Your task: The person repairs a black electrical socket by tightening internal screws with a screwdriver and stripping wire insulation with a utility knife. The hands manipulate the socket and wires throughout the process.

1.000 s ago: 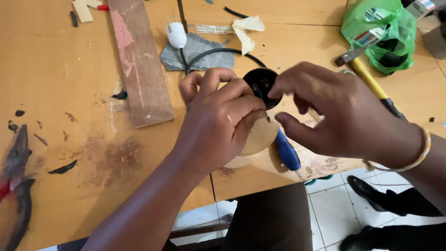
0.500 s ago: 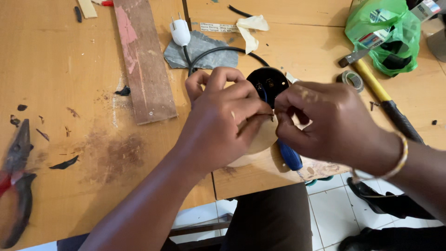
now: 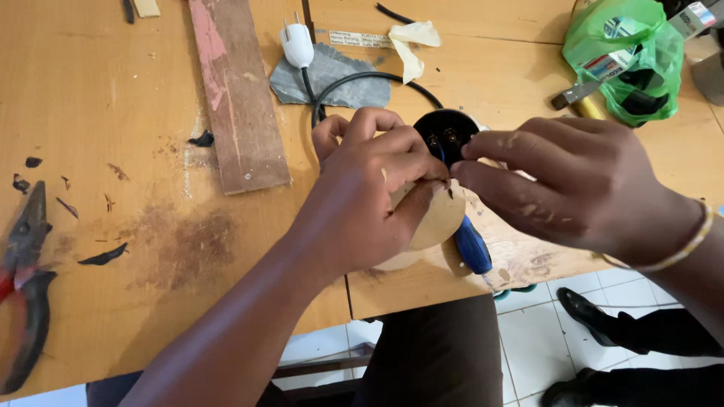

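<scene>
My left hand [image 3: 373, 196] grips a round black fitting [image 3: 445, 134] with metal terminals showing inside, held over a round wooden disc [image 3: 436, 220] at the table's front edge. My right hand [image 3: 562, 185] pinches something small at the fitting's lower rim; its fingertips meet the left thumb there. A black cable [image 3: 362, 79] loops from the fitting back to a white plug [image 3: 298, 44]. A blue-handled screwdriver [image 3: 471, 245] lies under my hands, mostly hidden.
A reddish wooden plank [image 3: 237, 90] lies at the left of my hands. Red-handled pliers [image 3: 26, 279] lie at the far left edge. A green plastic bag [image 3: 630, 53] and a yellow-handled hammer [image 3: 577, 98] are at the back right. Another person's black shoes [image 3: 588, 309] stand on the tiled floor.
My right hand has shifted slightly left and lower, closing in on the fitting's rim. The left hand keeps its hold. The view has drifted a little.
</scene>
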